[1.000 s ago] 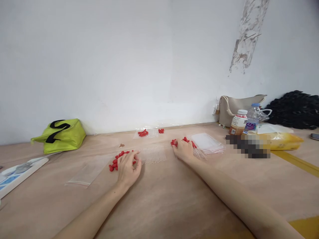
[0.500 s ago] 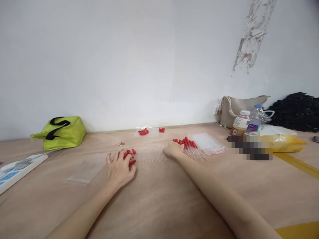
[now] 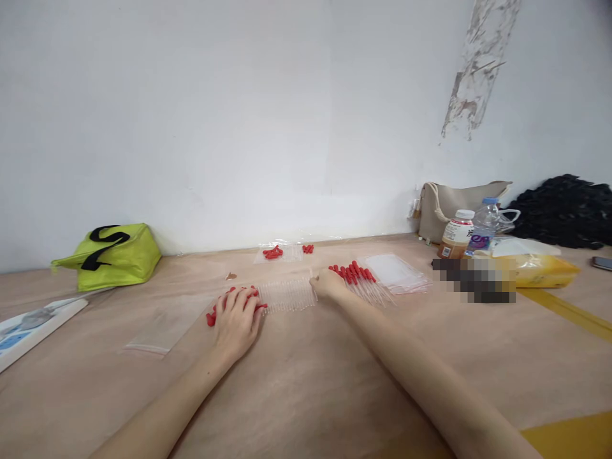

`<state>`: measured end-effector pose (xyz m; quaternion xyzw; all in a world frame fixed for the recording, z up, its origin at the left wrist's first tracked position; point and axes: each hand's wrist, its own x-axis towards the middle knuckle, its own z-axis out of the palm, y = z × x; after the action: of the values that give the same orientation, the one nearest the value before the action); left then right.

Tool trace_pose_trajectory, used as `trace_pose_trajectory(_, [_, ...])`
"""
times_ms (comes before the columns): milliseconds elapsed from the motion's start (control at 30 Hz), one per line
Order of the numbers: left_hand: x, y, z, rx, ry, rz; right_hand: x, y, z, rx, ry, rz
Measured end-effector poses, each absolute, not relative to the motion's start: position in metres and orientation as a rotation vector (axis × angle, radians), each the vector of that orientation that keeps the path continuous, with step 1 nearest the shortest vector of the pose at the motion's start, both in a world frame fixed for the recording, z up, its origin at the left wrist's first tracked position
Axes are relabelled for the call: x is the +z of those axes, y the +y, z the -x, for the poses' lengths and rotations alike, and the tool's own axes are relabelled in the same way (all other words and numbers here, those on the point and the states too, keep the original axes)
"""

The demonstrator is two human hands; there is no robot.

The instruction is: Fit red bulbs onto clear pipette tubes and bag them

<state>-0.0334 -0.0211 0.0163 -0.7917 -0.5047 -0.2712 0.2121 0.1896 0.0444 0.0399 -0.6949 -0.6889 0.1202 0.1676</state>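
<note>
My left hand [image 3: 235, 324] lies over a pile of red rubber bulbs [image 3: 211, 318], fingers stretched forward and slightly apart. Some bulbs show beyond the fingertips and beside the hand; the rest are hidden under it. To its right is a row of thin clear tubes [image 3: 287, 295], laid side by side. At the row's right end my right hand [image 3: 328, 285] is closed in a pinch on a clear tube, mostly hidden by the fingers. Just right of that hand lies a bunch of droppers [image 3: 356, 273], clear tubes with red bulbs on their far ends.
Clear zip bags lie at left [image 3: 165, 325] and right [image 3: 394, 273]. Another bag [image 3: 291, 253] with red bulbs lies near the wall. A green bag [image 3: 117, 258] and a power strip [image 3: 43, 325] stand left; bottles [image 3: 456, 236] and a yellow pack [image 3: 545, 271] stand right.
My left hand has flattened over the red bulbs, its fingers closer together, and bulbs now show on its left side. My right hand stays by the row's end, with its fingertips slightly farther forward.
</note>
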Motion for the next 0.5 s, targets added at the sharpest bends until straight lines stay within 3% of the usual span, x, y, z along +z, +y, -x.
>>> trace_pose_trajectory(333, [0.011,-0.045,-0.006,-1.043,-1.334,3.040,0.003,-0.026,-0.244,0.051,-2.214,1.094])
trace_pose_trajectory(500, [0.013,-0.047,-0.010,-1.010,-1.299,3.108,-0.004,-0.040,-0.242,0.073,-2.228,0.967])
